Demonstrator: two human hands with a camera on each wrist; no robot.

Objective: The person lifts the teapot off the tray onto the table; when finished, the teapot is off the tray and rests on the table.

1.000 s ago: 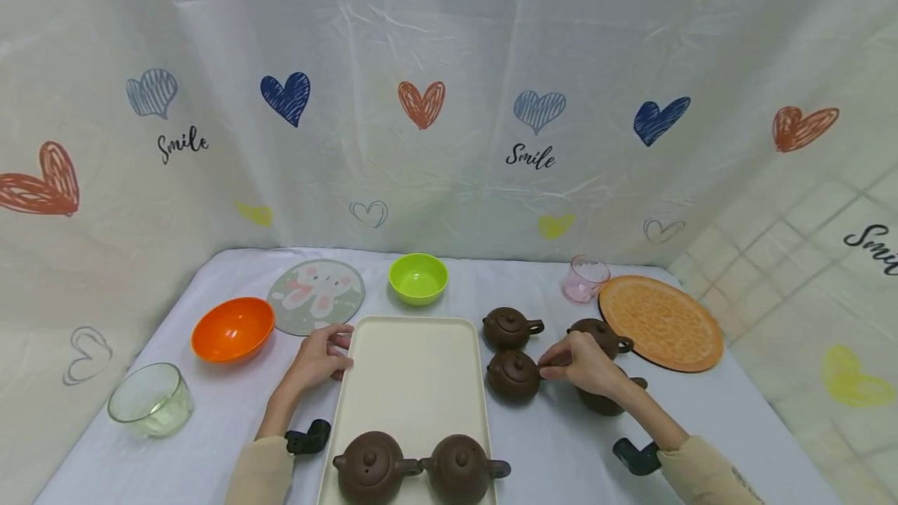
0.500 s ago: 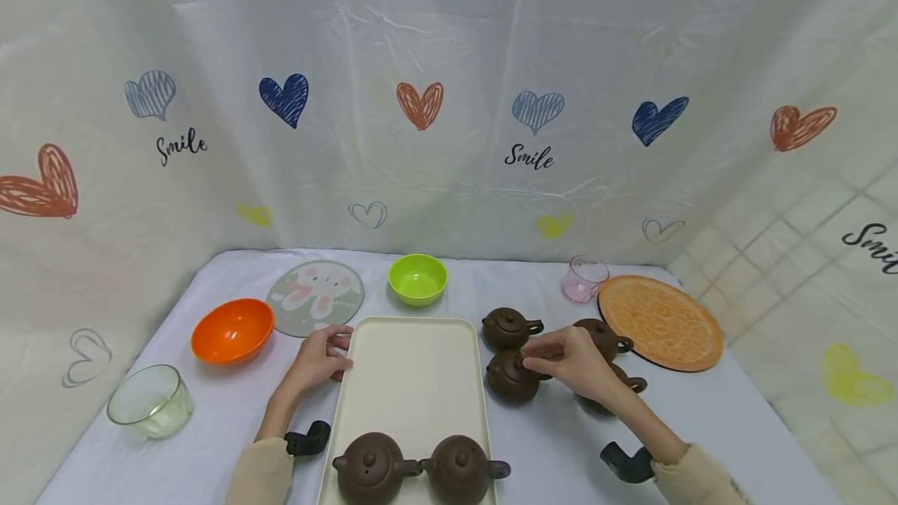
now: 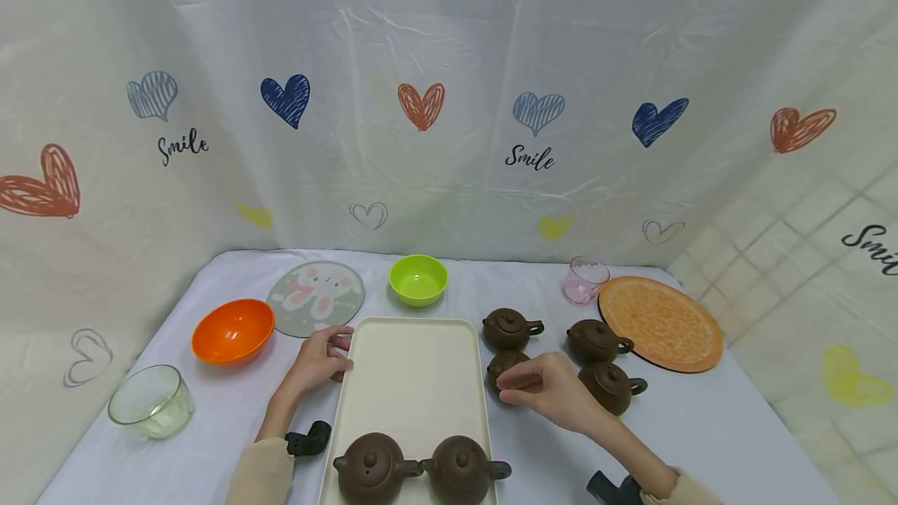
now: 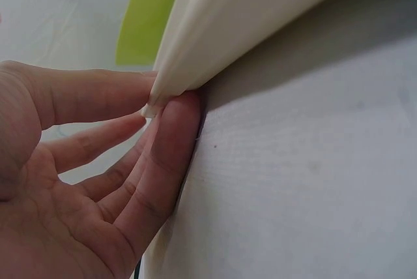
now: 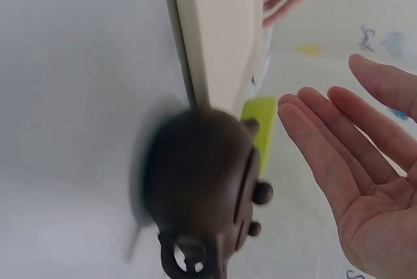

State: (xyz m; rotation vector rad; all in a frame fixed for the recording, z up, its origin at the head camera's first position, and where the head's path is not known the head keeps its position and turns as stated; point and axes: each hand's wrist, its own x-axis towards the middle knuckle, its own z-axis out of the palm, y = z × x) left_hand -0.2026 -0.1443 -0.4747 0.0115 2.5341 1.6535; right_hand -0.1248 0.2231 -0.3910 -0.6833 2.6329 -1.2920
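My left hand (image 3: pixel 318 358) pinches the left edge of a cream rectangular tray (image 3: pixel 421 380); in the left wrist view the thumb and a finger (image 4: pixel 177 126) meet at its rim. Two brown teapots stand on the tray's near end, one left (image 3: pixel 373 467) and one right (image 3: pixel 460 469). My right hand (image 3: pixel 554 392) is above a brown teapot (image 3: pixel 500 369) right of the tray and partly hides it. In the right wrist view its fingers (image 5: pixel 319 142) are extended, apart from the teapot (image 5: pixel 199 168), holding nothing.
More brown teapots stand behind (image 3: pixel 507 328) and to the right (image 3: pixel 592 340). Around them lie an orange round mat (image 3: pixel 659 323), a pink glass (image 3: pixel 585 283), a green bowl (image 3: pixel 418 280), a rabbit mat (image 3: pixel 316 298), an orange bowl (image 3: pixel 233 331) and a glass bowl (image 3: pixel 150 401).
My right hand has left the handle of the near-left loose teapot, passed over its lid and come toward me. The left hand stays at the tray edge.
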